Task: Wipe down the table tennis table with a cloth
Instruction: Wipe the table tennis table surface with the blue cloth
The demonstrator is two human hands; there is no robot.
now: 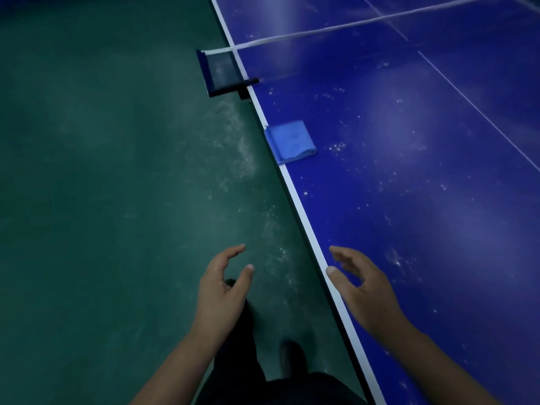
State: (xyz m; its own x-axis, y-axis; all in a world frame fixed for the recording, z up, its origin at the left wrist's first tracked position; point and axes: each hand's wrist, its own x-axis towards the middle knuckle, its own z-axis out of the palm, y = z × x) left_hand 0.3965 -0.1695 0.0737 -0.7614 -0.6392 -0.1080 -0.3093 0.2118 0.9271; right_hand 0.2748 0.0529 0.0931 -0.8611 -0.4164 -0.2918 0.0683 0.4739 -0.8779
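Observation:
A folded light-blue cloth [290, 141] lies on the near side edge of the dark blue table tennis table [409, 176], overlapping its white border line. White dust specks dot the table surface. My left hand [223, 290] hovers over the green floor beside the table, fingers apart and holding nothing. My right hand [365, 287] is held over the table's white edge line, also with fingers spread and nothing in it. Both hands are well short of the cloth.
The net post and clamp [223, 73] stick out from the table's side beyond the cloth, with the net's white top band [365, 23] running right. The green floor [102, 171] is dusty near the table edge. My dark trousers and shoes [292, 358] show below.

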